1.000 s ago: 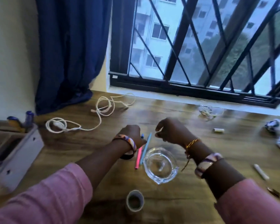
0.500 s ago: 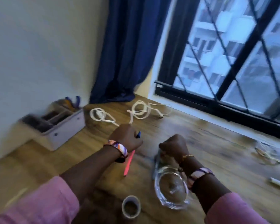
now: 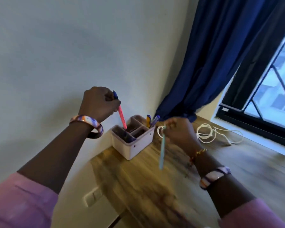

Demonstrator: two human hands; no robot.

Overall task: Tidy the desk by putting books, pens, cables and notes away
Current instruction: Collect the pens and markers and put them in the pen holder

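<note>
I've got my left hand point(image 3: 98, 102) clenched on two pens, pink one point(image 3: 122, 118) dipping into the white four-slot organizer point(image 3: 133, 139) on the tabletop point(image 3: 155, 186), while right-hand fingers point(image 3: 174, 129) pinch one blurry teal pen point(image 3: 162, 148).

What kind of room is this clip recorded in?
Most likely a home study corner or bedroom: a wooden desk set against a plain wall, a compartmented pen organiser, and a blue curtain beside a barred window.
</note>
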